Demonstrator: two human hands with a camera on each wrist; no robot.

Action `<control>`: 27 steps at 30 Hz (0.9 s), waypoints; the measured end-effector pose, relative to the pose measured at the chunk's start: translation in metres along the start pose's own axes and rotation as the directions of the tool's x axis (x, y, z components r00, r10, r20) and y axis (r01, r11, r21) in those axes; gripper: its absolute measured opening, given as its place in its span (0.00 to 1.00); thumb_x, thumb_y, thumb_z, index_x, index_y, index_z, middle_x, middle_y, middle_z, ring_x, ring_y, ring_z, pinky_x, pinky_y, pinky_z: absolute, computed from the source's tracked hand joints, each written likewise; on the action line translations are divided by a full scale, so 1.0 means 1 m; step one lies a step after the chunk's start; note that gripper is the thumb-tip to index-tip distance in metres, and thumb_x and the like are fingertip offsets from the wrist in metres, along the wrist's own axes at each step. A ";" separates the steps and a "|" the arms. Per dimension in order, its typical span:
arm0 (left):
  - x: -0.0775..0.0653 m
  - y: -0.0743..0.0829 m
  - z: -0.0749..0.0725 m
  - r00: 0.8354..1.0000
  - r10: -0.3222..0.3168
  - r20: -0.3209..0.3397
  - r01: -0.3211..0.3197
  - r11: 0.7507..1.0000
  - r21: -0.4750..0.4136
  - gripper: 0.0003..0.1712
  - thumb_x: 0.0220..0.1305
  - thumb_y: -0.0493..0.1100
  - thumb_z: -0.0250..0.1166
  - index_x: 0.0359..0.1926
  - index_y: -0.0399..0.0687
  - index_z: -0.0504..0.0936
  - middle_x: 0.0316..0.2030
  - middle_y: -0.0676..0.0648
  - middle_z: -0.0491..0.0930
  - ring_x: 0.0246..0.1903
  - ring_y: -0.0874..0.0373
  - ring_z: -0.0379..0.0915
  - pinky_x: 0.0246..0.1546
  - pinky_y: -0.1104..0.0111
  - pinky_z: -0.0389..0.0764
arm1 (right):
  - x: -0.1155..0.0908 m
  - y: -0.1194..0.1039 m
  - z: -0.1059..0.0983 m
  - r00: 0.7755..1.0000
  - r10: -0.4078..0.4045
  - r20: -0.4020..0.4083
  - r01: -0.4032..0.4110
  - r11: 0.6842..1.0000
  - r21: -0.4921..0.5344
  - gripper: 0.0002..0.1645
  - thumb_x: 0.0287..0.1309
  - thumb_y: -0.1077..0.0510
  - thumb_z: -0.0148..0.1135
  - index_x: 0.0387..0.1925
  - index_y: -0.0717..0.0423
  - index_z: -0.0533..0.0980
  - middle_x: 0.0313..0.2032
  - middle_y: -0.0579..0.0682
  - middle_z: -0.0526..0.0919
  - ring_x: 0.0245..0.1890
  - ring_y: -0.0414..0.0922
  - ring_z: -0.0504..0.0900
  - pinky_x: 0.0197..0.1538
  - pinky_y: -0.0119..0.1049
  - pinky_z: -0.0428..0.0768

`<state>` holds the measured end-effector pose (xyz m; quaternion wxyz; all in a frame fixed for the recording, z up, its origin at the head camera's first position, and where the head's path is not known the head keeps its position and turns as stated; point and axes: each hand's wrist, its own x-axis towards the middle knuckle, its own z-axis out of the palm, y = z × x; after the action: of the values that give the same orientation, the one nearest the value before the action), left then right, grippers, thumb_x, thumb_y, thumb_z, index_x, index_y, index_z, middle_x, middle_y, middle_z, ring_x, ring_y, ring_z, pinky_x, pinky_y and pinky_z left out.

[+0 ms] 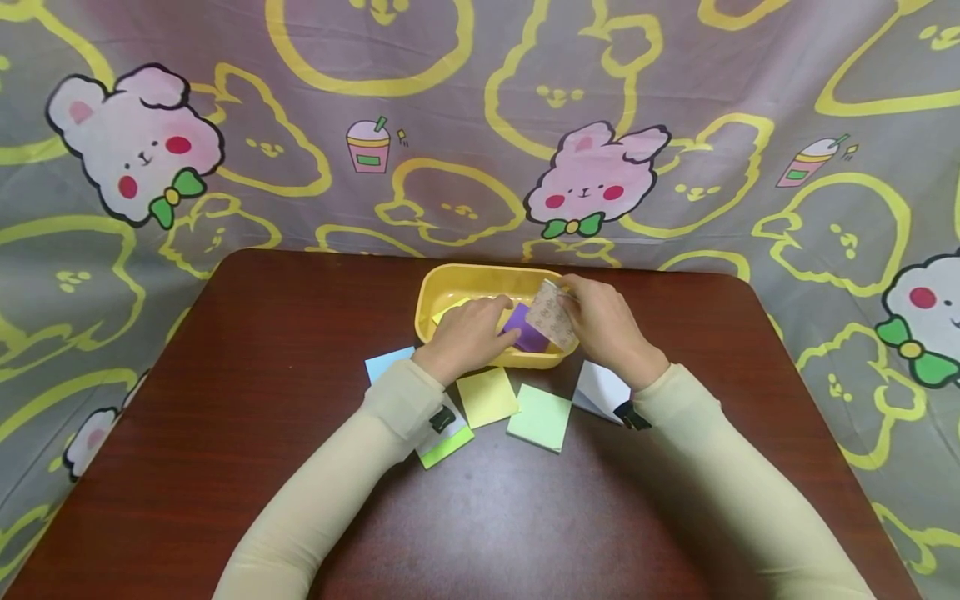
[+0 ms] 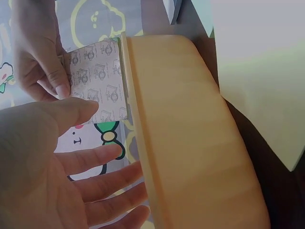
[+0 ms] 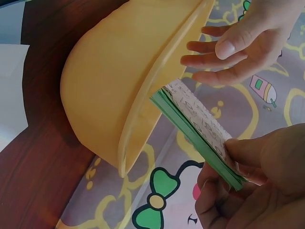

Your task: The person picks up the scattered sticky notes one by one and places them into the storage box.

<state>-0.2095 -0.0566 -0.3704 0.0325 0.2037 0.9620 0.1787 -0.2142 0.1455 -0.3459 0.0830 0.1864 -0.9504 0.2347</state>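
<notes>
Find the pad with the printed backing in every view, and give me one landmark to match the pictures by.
Head: the pad is right of centre, over the right end of the yellow tub, in the right hand.
Left wrist: the pad is at upper left, printed side facing the camera.
Right wrist: the pad is right of centre, its green edge showing.
Shared landmark: the yellow tub.

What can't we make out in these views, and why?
- Head: part of the yellow tub's inside, hidden by the left hand.
- Head: blue pad's near part, under the left sleeve.
- Left wrist: tub's contents, behind its wall; its lower end, cut off by the bottom edge.
- Right wrist: wording on the held pad's backing, too small.
</notes>
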 end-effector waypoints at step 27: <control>0.001 -0.014 0.004 0.999 -0.045 -0.010 0.045 0.999 -0.013 0.30 0.63 0.58 0.55 0.60 0.49 0.72 0.48 0.48 0.80 0.40 0.56 0.76 0.34 0.62 0.75 | 0.014 0.002 0.020 0.998 0.024 0.064 -0.023 1.000 -0.009 0.17 0.63 0.61 0.54 0.51 0.60 0.76 0.44 0.57 0.82 0.36 0.48 0.77 0.37 0.43 0.78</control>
<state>-0.2148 -0.0669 -0.3786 0.0330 0.1808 0.9654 0.1850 -0.2290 0.1330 -0.3608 0.0506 0.1823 -0.9557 0.2256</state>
